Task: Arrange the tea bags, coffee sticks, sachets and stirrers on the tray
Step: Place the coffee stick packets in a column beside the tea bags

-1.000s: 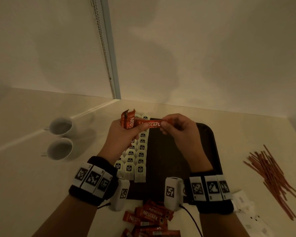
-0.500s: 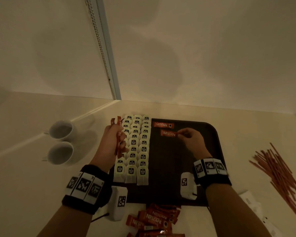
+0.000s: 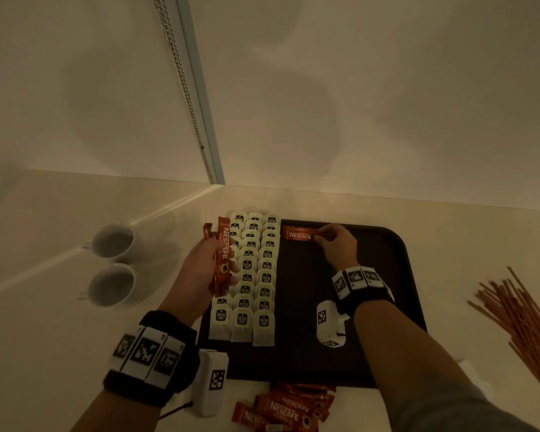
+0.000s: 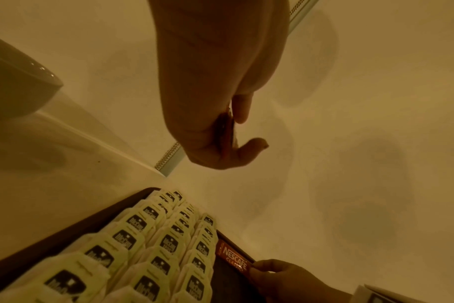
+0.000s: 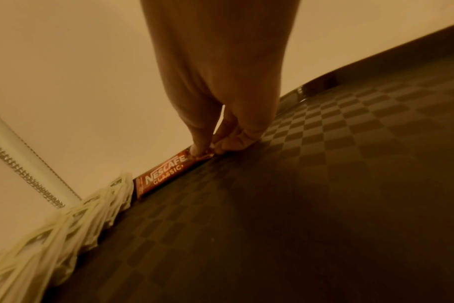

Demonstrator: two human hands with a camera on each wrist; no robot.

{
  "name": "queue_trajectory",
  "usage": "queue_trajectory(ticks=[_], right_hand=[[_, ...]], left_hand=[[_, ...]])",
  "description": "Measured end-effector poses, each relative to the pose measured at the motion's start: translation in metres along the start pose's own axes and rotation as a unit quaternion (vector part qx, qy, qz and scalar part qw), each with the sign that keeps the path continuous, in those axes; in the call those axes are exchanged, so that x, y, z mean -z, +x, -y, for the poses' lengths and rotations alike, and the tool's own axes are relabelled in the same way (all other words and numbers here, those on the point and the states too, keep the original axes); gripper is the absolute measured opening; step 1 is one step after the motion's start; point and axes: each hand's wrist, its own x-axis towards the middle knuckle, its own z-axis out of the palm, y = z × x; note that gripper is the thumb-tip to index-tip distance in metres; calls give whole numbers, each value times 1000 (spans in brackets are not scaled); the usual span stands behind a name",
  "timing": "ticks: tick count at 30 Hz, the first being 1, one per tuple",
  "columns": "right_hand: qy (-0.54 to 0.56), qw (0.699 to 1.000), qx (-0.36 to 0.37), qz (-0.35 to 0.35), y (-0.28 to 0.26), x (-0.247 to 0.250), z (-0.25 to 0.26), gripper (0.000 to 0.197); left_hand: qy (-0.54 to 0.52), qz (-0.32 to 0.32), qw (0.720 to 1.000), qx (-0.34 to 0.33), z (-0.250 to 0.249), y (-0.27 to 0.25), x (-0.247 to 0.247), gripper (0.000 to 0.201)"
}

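— At the tray's (image 3: 415, 294) far edge, beside the tea bags (image 3: 253, 275): right hand (image 3: 335, 244) pinching a flat coffee stick (image 3: 298, 233) by its end

— And the left hand (image 3: 200, 272)?

— Clutching spare sticks (image 3: 222, 257). Light, floppy, probably slippery; pinch the crimped ends

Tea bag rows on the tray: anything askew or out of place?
Nothing stands out. The tea bags lie in three overlapping rows along the tray's left side, and the coffee stick lies flat beside them.
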Motion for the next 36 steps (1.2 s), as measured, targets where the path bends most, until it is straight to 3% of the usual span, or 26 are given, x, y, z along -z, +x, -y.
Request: queue_trajectory(ticks=[4,12,19,23,27,36], right_hand=[[-19,1000,-14,-15,6,-7,-2,22],[-56,997,-48,-27,15,-14,-2,32],[-47,997,-49,-24,13,-10,-4,32],[-51,998,31,-12,6,-6,-2,32],[-153,979,129,46,-1,-9,3,31],[-314,927,181,97,-1,-10,13,30]], left_hand=[[-3,-1,1000,4,-2,-2,-3,21],[84,9,995,-60,3,-3,-1,16],[89,6,995,-53,7,3,1,14],[87,3,995,-57,8,3,-1,15],[77,9,995,-61,9,2,-2,16],[74,-5,996,-57,10,8,4,15]])
